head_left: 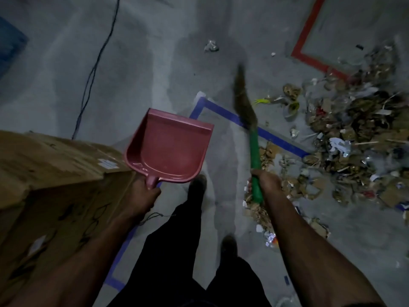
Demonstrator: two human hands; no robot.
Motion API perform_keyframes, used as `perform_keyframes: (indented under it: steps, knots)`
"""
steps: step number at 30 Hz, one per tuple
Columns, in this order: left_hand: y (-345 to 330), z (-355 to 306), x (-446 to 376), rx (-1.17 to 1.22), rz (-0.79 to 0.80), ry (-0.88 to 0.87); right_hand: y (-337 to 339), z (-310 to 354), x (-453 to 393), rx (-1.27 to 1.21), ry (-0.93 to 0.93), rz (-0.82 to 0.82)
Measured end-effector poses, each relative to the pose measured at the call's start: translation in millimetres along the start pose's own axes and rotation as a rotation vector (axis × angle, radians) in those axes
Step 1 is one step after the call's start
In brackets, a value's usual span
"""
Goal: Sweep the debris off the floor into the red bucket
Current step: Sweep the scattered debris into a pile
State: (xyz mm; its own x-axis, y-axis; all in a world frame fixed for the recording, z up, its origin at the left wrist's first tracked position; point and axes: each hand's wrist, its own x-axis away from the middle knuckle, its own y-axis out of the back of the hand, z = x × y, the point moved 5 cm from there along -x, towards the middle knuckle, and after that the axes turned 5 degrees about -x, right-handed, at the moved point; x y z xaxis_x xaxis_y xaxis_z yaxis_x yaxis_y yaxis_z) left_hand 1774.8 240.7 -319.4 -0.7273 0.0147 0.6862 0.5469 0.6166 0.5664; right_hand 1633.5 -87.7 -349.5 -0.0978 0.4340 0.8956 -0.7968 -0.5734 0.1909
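My left hand (143,192) grips the short handle of an empty red dustpan (170,147), held above the floor with its mouth pointing away from me. My right hand (264,181) grips the green handle of a broom (254,149); its brown bristles (243,100) are blurred and point forward over the floor. A large pile of debris (354,138), made of cardboard scraps, paper and foil bits, covers the floor on the right. More scraps (259,209) lie beside my right forearm. No red bucket is in view.
A big cardboard box (51,173) stands at my left, touching my left arm. Blue tape (223,113) and red tape (307,29) mark the grey concrete floor. A dark cable (95,69) runs across the left. A crumpled scrap (211,46) lies far ahead. My legs and shoes (197,187) are below.
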Motion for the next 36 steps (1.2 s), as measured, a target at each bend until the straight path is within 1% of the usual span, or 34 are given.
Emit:
perform_keyframes:
  steps: [3, 6, 8, 12, 15, 17, 19, 23, 25, 29, 32, 36]
  knots:
    - [13.3, -22.9, -20.6, -0.083, 0.031, -0.032, -1.2, 37.6, -6.6, -0.196, -0.052, -0.053]
    - [21.7, -41.5, -36.7, -0.104, 0.053, -0.047, -5.8, 56.4, 5.7, -0.217, 0.034, -0.147]
    - [27.3, -52.3, -45.4, -0.107, 0.068, -0.051, -16.0, 52.2, 17.2, -0.184, 0.109, -0.13]
    - [39.5, -63.2, -62.2, -0.164, 0.058, -0.071, -48.9, 36.2, 32.5, -0.084, 0.224, -0.031]
    - [46.4, -65.8, -72.3, -0.178, 0.021, -0.05, -83.4, 41.6, 30.5, 0.089, 0.316, 0.051]
    - [49.0, -67.0, -77.5, -0.142, 0.01, -0.03, -106.6, 51.4, 24.4, 0.234, 0.381, 0.094]
    - [50.4, -68.2, -82.4, -0.101, -0.001, -0.013, -130.1, 64.0, 14.2, 0.336, 0.407, 0.126]
    - [46.7, -64.7, -99.6, -0.091, -0.032, 0.024, -175.6, 92.7, -17.7, 0.352, 0.384, 0.165]
    - [43.4, -62.5, -107.6, -0.085, -0.042, 0.049, -189.8, 102.6, -37.7, 0.282, 0.329, 0.162]
    - [37.4, -59.7, -115.9, -0.06, -0.047, 0.07, -189.2, 111.6, -69.9, -0.024, 0.142, 0.101]
    - [36.0, -62.0, -115.9, -0.117, -0.064, 0.06, -164.6, 119.0, -80.7, -0.199, 0.077, 0.038]
    - [35.7, -74.2, -107.6, -0.147, -0.01, 0.033, -120.2, 132.8, -82.5, -0.427, 0.004, -0.049]
